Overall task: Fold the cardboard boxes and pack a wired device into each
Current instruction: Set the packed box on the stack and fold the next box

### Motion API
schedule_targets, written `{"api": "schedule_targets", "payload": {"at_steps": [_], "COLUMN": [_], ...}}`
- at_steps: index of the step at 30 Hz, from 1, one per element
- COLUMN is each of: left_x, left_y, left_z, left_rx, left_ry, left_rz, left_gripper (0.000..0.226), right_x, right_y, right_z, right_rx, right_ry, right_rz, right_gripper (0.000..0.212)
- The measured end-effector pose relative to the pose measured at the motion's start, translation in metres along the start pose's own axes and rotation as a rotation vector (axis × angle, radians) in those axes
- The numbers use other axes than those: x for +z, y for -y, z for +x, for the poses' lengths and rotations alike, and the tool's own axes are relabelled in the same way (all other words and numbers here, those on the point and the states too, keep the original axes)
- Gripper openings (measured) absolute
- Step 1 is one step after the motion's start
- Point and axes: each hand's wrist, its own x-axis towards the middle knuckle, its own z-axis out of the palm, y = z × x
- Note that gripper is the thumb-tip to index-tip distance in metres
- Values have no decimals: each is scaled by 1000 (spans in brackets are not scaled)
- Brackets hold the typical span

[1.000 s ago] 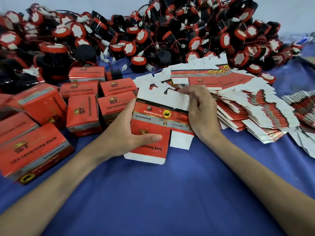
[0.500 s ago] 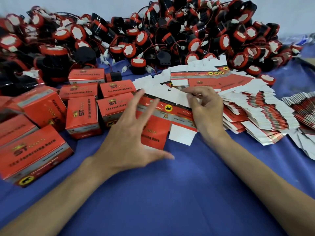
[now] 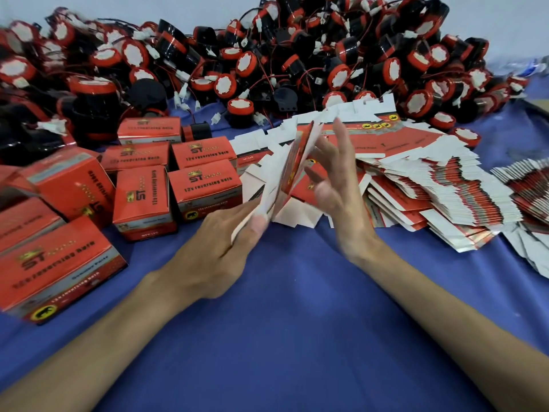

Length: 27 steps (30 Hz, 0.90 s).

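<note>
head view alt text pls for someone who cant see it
A person's left hand pinches an unfolded red-and-white cardboard box tilted on edge over a blue cloth, the right hand open beside it. Folded red boxes stand left, flat boxes fan out right, and wired black-and-red horns pile up behind.

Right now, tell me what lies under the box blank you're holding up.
Under the box blank, pinched by the left hand, lie more flat blanks on the blue cloth. The blank and the open right hand cover whatever lies directly beneath.
</note>
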Motion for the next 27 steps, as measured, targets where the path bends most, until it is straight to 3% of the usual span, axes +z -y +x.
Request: {"api": "schedule_targets", "payload": {"at_steps": [2,5,9,13,21,27], "left_x": [-1,-1,2,1,-6,-15], "left_y": [0,1,3,8,9,12], "left_z": [-2,-2,-1,3,7,11], "left_rx": [8,21,13,-111,-280,-368], "left_ry": [-4,-44,-121,-206,-278,-303], "left_rz": [-33,-4,75,-7,-350,-827], "left_gripper": [30,29,36,41,26,44], "right_x": [4,7,10,8,7,5], "right_y": [1,5,8,8,12,11], "right_z": [-4,-7,-6,-7,-5,-4], "right_rx": [-1,26,23,-43,-256,-269], "right_ry": [92,120,81,-64,-307,-212], "right_rz": [-153,-270,-332,-337,-382,-349], "right_gripper": [124,134,124,103,76,74]}}
